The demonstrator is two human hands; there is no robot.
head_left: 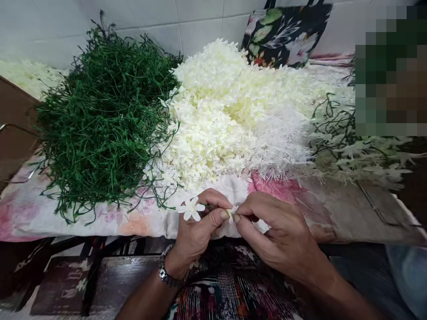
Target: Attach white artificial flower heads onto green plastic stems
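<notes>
Near the table's front edge, my left hand, with a metal watch on its wrist, pinches a green stem. A white artificial flower with open petals sticks out on its left side. My right hand meets it fingertip to fingertip, pinching a second small white flower between the two hands. Behind them lie a heap of cream-white flowers and, further left, a big tangle of green stems. To the right of the flowers is a pile of thin white strands.
A stained floral cloth covers the table. A black flowered bag leans on the tiled wall at the back. On the right are assembled stems with white flowers and a partly visible person. A brown box stands at the left.
</notes>
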